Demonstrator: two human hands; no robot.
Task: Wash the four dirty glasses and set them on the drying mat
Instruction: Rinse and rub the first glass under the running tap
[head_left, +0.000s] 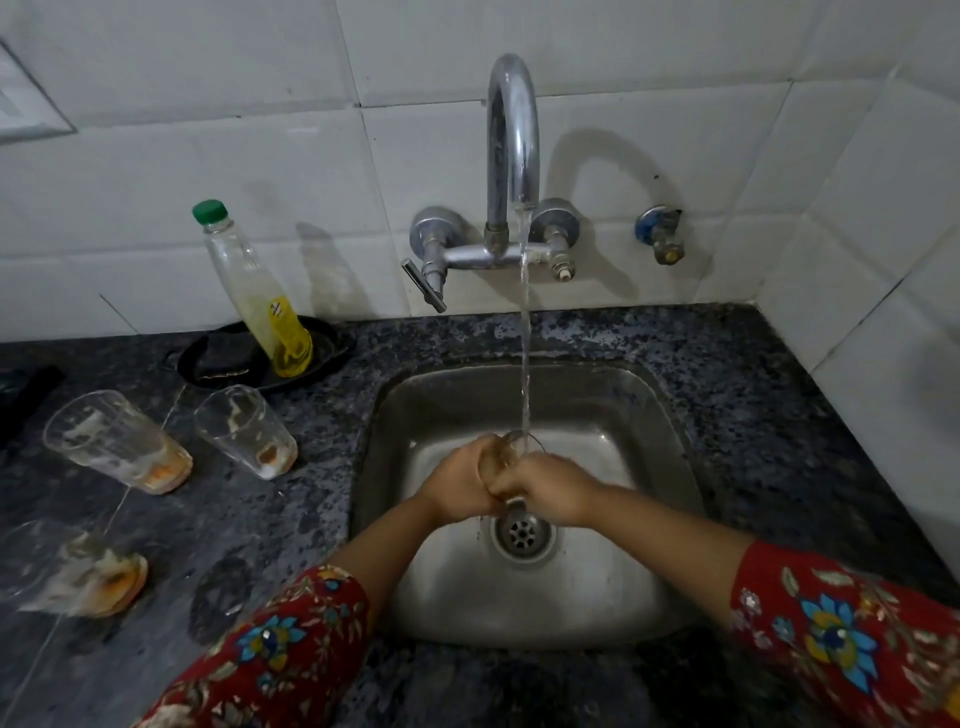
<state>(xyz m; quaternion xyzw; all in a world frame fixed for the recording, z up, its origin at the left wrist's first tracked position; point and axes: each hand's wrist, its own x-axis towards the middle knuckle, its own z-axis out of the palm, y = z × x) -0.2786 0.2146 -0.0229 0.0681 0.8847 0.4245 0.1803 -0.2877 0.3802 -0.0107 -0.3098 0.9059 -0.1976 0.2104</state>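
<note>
Head view: water (525, 338) streams from the tap (511, 130) into a clear, brown-smeared glass (511, 448) held over the steel sink (613, 410). The left grip (457, 488) and right grip (553, 488) both curl round it. Left on the surface (727, 374), a rear glass (247, 431), a side glass (117, 441) and a near glass (78, 571) hold orange dregs. A green-capped bottle (260, 296) holds yellow liquid.

A chrome tap (511, 140) curves out from the white tiled wall (208, 156). A thin stream of water (525, 338) falls from it into the steel sink (639, 415), above the drain (521, 532). On the dark speckled counter (727, 374) left of the sink, a green-capped bottle (254, 291) holding yellow liquid stands in a black dish (332, 338). A blue-handled valve (658, 234) sits right of the tap.
</note>
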